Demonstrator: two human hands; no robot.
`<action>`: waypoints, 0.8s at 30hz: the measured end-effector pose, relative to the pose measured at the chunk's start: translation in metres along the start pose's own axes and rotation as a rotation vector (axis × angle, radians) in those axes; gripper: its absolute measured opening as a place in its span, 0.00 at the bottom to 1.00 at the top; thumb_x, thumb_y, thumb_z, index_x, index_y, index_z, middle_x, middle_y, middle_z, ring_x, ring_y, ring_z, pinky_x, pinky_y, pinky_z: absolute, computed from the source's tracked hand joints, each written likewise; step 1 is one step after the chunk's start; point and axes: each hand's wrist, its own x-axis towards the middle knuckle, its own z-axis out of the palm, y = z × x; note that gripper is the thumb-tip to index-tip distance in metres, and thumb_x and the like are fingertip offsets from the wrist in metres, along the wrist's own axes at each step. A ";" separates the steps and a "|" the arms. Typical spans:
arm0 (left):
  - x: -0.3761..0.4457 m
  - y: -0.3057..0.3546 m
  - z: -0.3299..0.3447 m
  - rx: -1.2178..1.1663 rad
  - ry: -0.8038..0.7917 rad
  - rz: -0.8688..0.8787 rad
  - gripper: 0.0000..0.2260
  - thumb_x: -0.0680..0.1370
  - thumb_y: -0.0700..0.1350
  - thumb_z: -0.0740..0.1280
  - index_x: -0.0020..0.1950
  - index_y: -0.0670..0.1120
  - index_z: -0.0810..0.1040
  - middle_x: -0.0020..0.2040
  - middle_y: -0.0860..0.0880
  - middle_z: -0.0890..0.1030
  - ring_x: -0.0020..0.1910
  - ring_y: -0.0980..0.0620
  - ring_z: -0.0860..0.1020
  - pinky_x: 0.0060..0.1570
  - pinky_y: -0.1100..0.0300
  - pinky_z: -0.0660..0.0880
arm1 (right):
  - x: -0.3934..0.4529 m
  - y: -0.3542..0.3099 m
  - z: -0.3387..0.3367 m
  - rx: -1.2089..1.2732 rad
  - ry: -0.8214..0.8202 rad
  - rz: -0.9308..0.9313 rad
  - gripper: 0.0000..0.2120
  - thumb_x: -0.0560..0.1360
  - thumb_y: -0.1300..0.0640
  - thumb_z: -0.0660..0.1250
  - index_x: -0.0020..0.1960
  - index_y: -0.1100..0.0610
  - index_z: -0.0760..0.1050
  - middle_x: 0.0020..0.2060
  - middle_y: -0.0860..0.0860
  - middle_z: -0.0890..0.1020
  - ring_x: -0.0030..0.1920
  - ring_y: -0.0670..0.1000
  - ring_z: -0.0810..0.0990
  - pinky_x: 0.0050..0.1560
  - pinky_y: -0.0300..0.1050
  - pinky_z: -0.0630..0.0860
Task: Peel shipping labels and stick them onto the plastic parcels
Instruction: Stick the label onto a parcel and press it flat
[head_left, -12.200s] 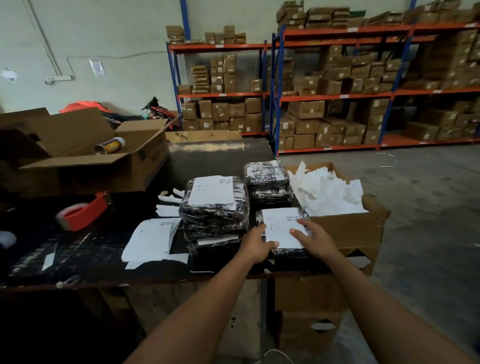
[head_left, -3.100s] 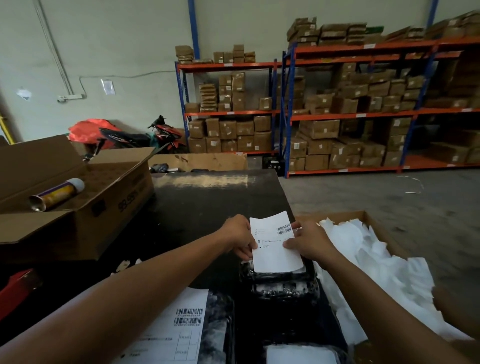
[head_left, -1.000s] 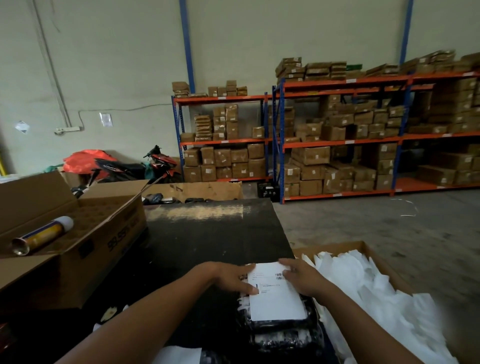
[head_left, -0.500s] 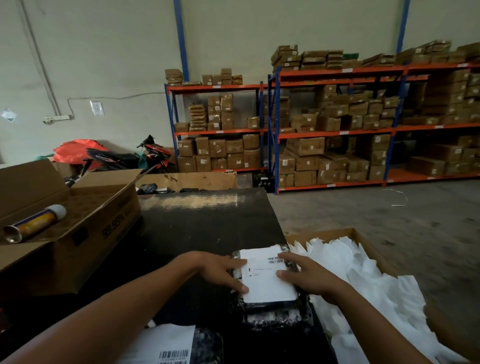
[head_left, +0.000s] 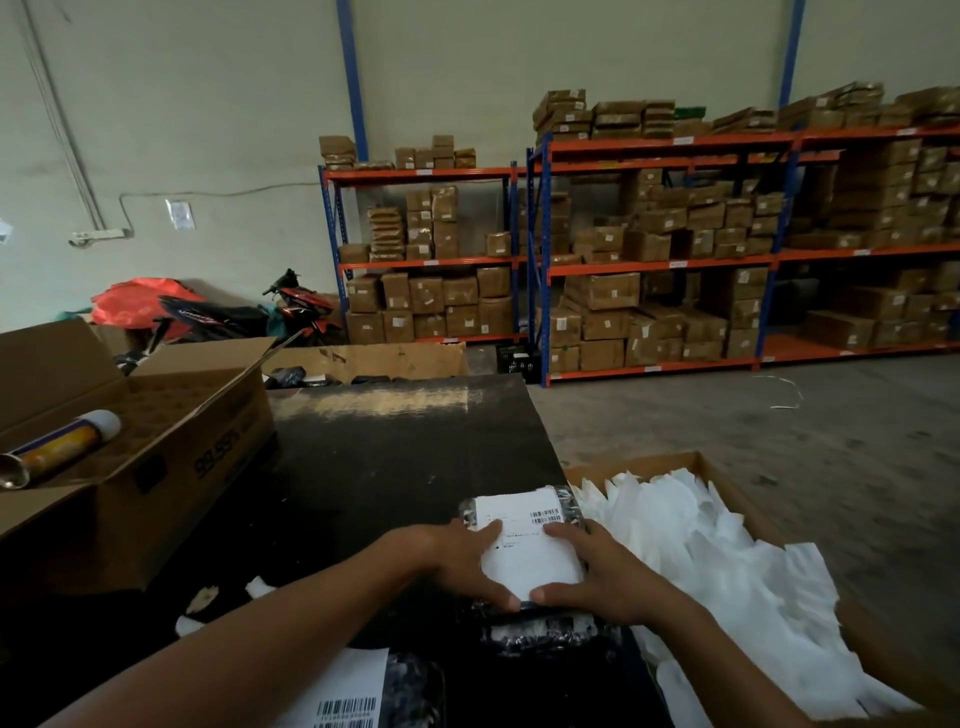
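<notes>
A white label (head_left: 524, 545) with black barcode stripes is seen on a black parcel (head_left: 569, 506); the counter (head_left: 395, 457) is black.

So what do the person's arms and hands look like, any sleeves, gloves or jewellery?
Both forearms are bare as far as the frame shows, with no sleeves in view. The left hand and right hand wear no gloves, and no rings, watch or wristbands show.

- Both forearms are showing bare up to the frame edge.
- The left hand (head_left: 462, 564) and right hand (head_left: 597, 574) are wearing no gloves or rings.
</notes>
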 end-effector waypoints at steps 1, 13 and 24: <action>0.001 0.000 0.000 -0.010 -0.001 -0.002 0.46 0.73 0.67 0.63 0.77 0.54 0.38 0.79 0.45 0.44 0.78 0.43 0.50 0.76 0.50 0.51 | -0.001 0.001 0.003 0.019 0.021 -0.015 0.39 0.67 0.36 0.68 0.73 0.45 0.57 0.75 0.49 0.55 0.72 0.52 0.61 0.71 0.45 0.63; -0.001 -0.004 -0.005 -0.051 -0.002 0.051 0.37 0.77 0.62 0.61 0.78 0.56 0.44 0.79 0.48 0.49 0.78 0.46 0.51 0.75 0.51 0.49 | 0.000 -0.006 -0.004 0.086 0.017 0.038 0.30 0.73 0.42 0.67 0.72 0.45 0.61 0.74 0.50 0.59 0.71 0.54 0.64 0.68 0.45 0.67; 0.026 -0.004 -0.017 -0.286 0.036 -0.073 0.41 0.76 0.64 0.60 0.78 0.49 0.40 0.79 0.48 0.47 0.77 0.47 0.52 0.75 0.53 0.51 | 0.047 -0.004 -0.011 0.015 0.086 0.065 0.34 0.73 0.39 0.64 0.74 0.46 0.57 0.75 0.54 0.58 0.72 0.56 0.63 0.70 0.50 0.65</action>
